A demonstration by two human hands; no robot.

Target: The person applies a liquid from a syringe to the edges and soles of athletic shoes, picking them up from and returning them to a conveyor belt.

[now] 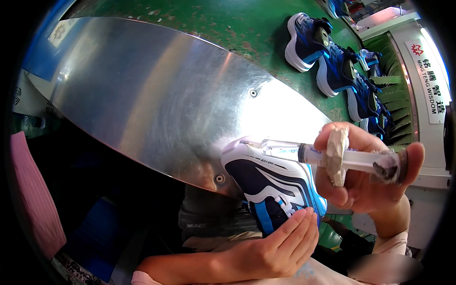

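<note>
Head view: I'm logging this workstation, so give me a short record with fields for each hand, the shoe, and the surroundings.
left hand: cups the blue and white shoe from below
right hand: holds a syringe, thumb on the plunger, tip at the shoe's edge
surface: metal table
background: row of blue shoes on a green conveyor

I see a big shiny silver metal plate [156,99], smooth and bright. The blue and white shoe [270,183] looks like soft cloth with glossy stripes. The clear plastic syringe [327,156] is crusted with rough dried glue. The green belt [237,28] looks matt and scuffed.
</note>
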